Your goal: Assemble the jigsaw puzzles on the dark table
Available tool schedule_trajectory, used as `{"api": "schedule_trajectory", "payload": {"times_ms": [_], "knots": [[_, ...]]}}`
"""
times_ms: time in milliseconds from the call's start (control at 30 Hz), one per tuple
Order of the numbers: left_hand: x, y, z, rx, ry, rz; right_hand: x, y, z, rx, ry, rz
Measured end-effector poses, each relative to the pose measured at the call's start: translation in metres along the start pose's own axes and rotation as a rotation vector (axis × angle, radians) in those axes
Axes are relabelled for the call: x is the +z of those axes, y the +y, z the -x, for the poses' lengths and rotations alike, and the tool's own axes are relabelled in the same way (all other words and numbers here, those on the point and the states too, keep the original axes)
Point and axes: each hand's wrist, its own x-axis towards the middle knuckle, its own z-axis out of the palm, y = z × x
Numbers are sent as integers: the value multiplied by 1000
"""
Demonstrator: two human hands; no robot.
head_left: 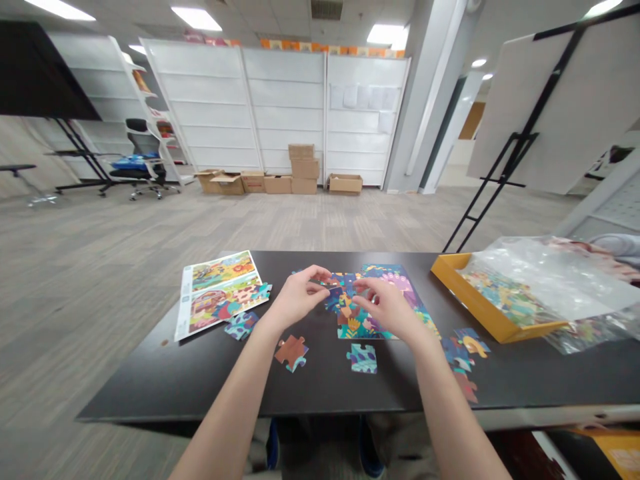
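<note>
My left hand [301, 295] is over the left edge of a partly joined jigsaw puzzle [353, 327], thumb and forefinger around a dark blue puzzle piece [335, 291]. Over the puzzle's middle is my right hand [384, 303], its fingers curved and apart with nothing visible between them; it hides part of the picture. A brown piece [291, 352] and a teal spotted piece [363, 359] lie loose on the near side. Another teal piece [241, 325] rests by the picture sheet [186, 303] on the left. Several loose pieces [457, 353] lie to the right.
A yellow box [470, 303] of puzzle pieces, partly under clear plastic wrap [540, 273], stands on the right of the black table [200, 380]. Beyond the table are an easel stand [493, 183], cardboard boxes [303, 170], white shelves [285, 100] and an office chair [143, 160].
</note>
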Motion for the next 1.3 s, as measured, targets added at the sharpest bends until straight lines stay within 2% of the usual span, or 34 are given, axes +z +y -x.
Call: {"api": "schedule_trajectory", "payload": {"times_ms": [167, 300, 433, 500, 633, 700, 800, 1067, 1300], "knots": [[2, 13, 7, 25, -56, 61, 13, -19, -4, -74, -97, -112], [2, 17, 4, 44, -22, 62, 7, -26, -18, -72, -123, -113], [3, 9, 0, 46, 149, -74, -5, -12, -57, -48, -113, -153], [6, 2, 1, 32, 165, -201, -8, 3, -82, 40, -113, -160], [13, -5, 12, 56, -66, -488, -8, 32, -124, 145, -136, -91], [16, -4, 16, 47, -165, -574, -8, 42, -137, 189, -184, -99], [17, 1, 17, 13, -253, -656, -9, 50, -145, 216, -228, -112], [12, 6, 15, -34, -322, -660, -27, 59, -153, 208, -253, -96], [11, 11, 13, -75, -364, -692, -43, 84, -148, 306, -259, -73]]}}
